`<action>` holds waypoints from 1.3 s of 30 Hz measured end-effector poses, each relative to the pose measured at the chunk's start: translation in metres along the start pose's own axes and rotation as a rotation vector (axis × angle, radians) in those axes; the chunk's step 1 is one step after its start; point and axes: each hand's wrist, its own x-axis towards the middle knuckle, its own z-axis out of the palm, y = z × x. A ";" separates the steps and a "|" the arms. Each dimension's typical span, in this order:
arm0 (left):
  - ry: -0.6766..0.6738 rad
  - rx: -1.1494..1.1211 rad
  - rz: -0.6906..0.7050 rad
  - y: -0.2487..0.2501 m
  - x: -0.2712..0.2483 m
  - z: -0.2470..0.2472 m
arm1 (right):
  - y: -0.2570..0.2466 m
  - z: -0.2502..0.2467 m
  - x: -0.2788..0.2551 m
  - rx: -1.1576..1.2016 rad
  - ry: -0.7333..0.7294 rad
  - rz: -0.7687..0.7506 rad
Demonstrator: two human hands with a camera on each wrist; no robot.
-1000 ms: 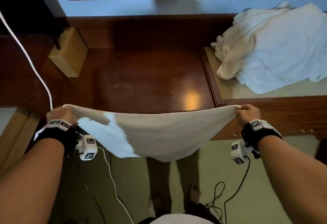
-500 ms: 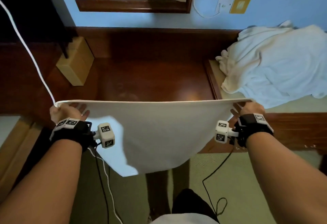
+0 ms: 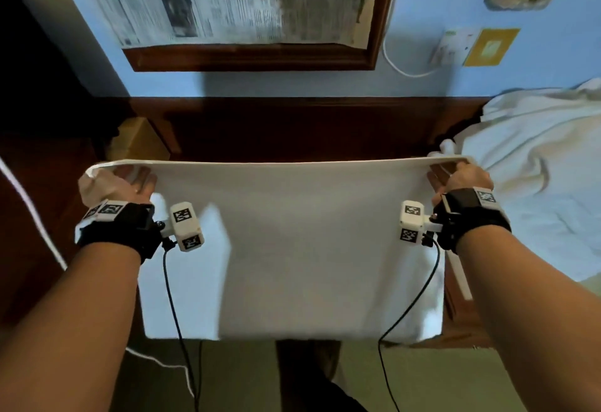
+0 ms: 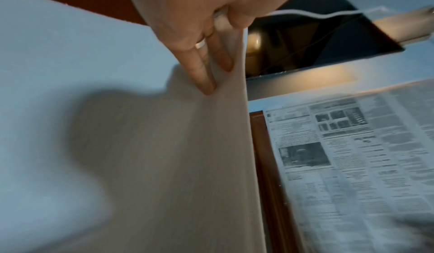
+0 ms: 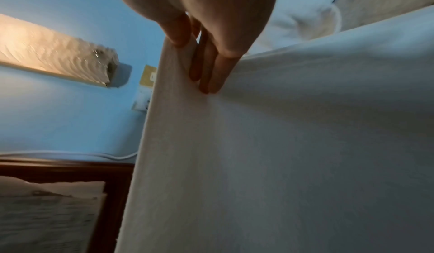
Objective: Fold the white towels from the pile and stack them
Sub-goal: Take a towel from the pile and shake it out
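A white towel (image 3: 309, 249) hangs flat in front of me, its top edge pulled taut between my two hands. My left hand (image 3: 117, 181) pinches the top left corner, and in the left wrist view the fingers (image 4: 204, 75) lie along the towel (image 4: 164, 164) with the thumb on the other side. My right hand (image 3: 461, 177) pinches the top right corner. In the right wrist view its fingers (image 5: 211, 75) press the towel (image 5: 281, 164) against the thumb. The pile of unfolded white towels (image 3: 536, 190) lies to the right, behind my right hand.
A dark wooden desk (image 3: 292, 128) stands behind the towel, with a cardboard box (image 3: 136, 138) at its left. A white cable (image 3: 29, 216) crosses the left side. A framed newspaper (image 3: 244, 5) and a socket (image 3: 452, 47) are on the blue wall.
Both hands have risen and moved apart. The towel's sagging top edge is now straight and the cloth hangs flat. My view has tilted up toward the wall.
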 end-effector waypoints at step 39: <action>-0.532 2.156 -0.115 -0.205 0.013 -0.123 | 0.213 -0.084 -0.034 -1.933 -0.672 -0.047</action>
